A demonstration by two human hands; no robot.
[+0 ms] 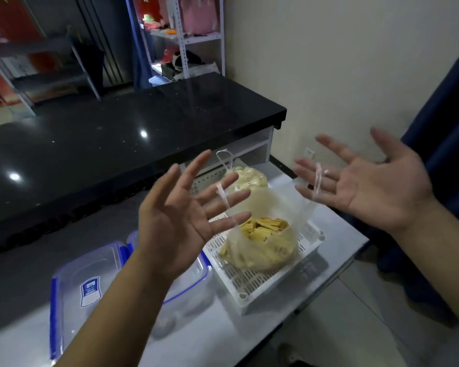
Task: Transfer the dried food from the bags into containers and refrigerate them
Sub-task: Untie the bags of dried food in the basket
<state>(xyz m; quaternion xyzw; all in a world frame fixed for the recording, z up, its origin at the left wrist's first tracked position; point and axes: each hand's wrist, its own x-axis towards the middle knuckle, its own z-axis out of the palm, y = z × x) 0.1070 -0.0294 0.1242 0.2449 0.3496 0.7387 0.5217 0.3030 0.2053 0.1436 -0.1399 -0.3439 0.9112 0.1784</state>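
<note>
In the head view, both hands were raised palm-up over the table, fingers spread and straight. The left hand (180, 223) clenched nothing; a thin plastic handle (224, 198) of the near bag (263, 247) looped over its outstretched fingers. The right hand (374, 186) was likewise splayed, with the bag's other handle (318, 178) hanging round its middle fingers. Neither hand curled about the loops; they lay on straight fingers, and the bag's mouth was held wide between the two.

The near bag, clear plastic, sat in a white slotted tray (260, 284) and held yellow dried strips (263, 227) visible through the open top. Behind it in the same tray lay a second bag (249, 177) of paler pieces, its handles knotted and standing up.

Left of the tray, on the grey table (223, 337), stood two clear containers with blue clips: the near container (90, 290), bearing a blue-and-white label, and the far container (191, 282), largely hidden by the left forearm. Whether either had its lid on could not be told.

A black counter (117, 133) ran beyond the table, its edge just behind the tray. A metal shelf (186, 35) with cluttered goods stood farther back, and a dark blue curtain (451, 128) hung at the right beside the cream wall (329, 62).
</note>
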